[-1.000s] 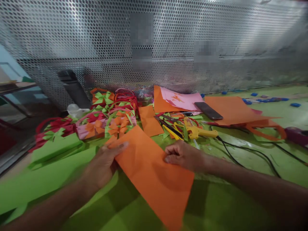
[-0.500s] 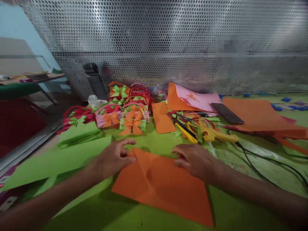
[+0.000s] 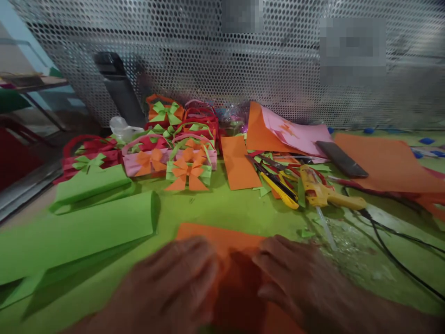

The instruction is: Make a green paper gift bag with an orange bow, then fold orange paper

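Your left hand [image 3: 174, 283] and your right hand [image 3: 295, 283] both lie flat on the orange paper sheet [image 3: 222, 239], palms down and fingers spread. Neither hand is closed around anything; they only press the sheet against the table. The picture is blurred here, so I cannot tell exactly where each fingertip ends. The sheet is at the near edge of the green table [image 3: 229, 211], in the middle, and only its far edge shows beyond your hands. With both hands flat side by side, it seems the paper is kept from sliding and pushed down, perhaps along a crease, but this is a judgement.

To the left of your left hand lies a large green paper [image 3: 79, 232], its right end curled over, and behind it a folded green piece [image 3: 90, 185]. Farther away, in a group, stand small paper baskets with bows [image 3: 174, 157] in pink, red, orange and green. A smaller orange strip [image 3: 238, 162] lies beside them. To the far right of your right hand you see the yellow glue gun [image 3: 327, 192], its nozzle pointing toward the near side and its black cable [image 3: 396, 246] running off to the right. A yellow cutter [image 3: 278, 188] lies just left of it, and a dark phone [image 3: 342, 159] lies on orange paper behind, well apart from your hands.
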{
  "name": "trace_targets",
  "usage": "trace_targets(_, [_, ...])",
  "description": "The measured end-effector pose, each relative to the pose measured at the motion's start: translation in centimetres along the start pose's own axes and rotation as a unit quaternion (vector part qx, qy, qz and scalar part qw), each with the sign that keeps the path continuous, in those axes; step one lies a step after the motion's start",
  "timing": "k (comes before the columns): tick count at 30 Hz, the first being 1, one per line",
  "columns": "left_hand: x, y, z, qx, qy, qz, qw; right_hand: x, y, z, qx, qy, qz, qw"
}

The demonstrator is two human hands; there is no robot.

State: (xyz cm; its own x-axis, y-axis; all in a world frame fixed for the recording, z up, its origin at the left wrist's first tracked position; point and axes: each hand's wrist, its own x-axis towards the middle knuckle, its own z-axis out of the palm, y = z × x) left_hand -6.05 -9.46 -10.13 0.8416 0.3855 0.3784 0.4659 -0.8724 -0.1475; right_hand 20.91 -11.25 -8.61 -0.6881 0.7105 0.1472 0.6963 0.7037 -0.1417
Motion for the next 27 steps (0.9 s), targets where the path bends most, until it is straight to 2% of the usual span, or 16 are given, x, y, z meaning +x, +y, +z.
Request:
trace_targets(1, [0.1,0.5,0.3,0.003,0.027,0.025,0.999,0.0,0.1,0.0,0.004,0.008,-0.002,1.000])
trace_targets(2, [0.3,1.0,0.6,0.009,-0.013,0.042,0.999,-0.1,0.3,0.0,0.012,0.012,0.000,1.000])
trace_targets(4, [0.7,1.7,1.2,0.013,-0.048,0.059,0.997,-0.1,0.9,-0.3,0.035,0.027,0.021,0.999])
trace_targets(7, [0.9,2.0,1.8,0.010,-0.060,0.066,0.996,0.0,2.4,-1.4,0.074,0.050,0.105,0.990])
trace_targets(10, [0.4,2.0,2.4,0.007,-0.051,0.051,0.997,0.6,4.0,-2.8,0.107,0.013,0.219,0.970])
trace_targets(12, [0.1,2.2,2.8,-0.003,-0.049,0.028,0.998,0.9,4.6,-3.4,0.126,-0.032,0.254,0.958])
trace_targets(18, [-0.4,2.6,3.5,-0.019,-0.042,0.005,0.999,1.3,4.7,-3.9,0.142,-0.121,0.272,0.944])
trace_targets(27, [-0.5,2.9,3.8,-0.028,-0.023,-0.016,0.999,1.5,4.6,-4.3,0.169,-0.109,0.283,0.938])
